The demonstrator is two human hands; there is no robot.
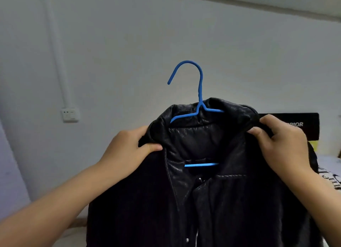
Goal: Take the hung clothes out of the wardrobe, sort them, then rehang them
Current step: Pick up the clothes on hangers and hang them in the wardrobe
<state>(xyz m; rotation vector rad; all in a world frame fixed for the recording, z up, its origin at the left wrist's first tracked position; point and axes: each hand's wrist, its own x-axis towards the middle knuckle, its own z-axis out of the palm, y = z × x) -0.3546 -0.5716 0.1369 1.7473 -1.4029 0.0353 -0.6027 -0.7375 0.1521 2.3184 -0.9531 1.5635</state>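
While gripped at collar by L hand (125, 148) & R hand (282, 145) fingers, black jacket (203, 200) on blue hanger (200, 91), wall socket (70, 115) behind.

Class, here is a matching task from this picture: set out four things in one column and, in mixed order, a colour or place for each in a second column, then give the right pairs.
Column one:
1. hanger
2. jacket
3. wall socket
4. left hand

Column two:
A. on the wall at the picture's left
B. blue, hook sticking up above the collar
C. grips the collar's left side
D. black and shiny, on the hanger

Pairs: 1-B, 2-D, 3-A, 4-C
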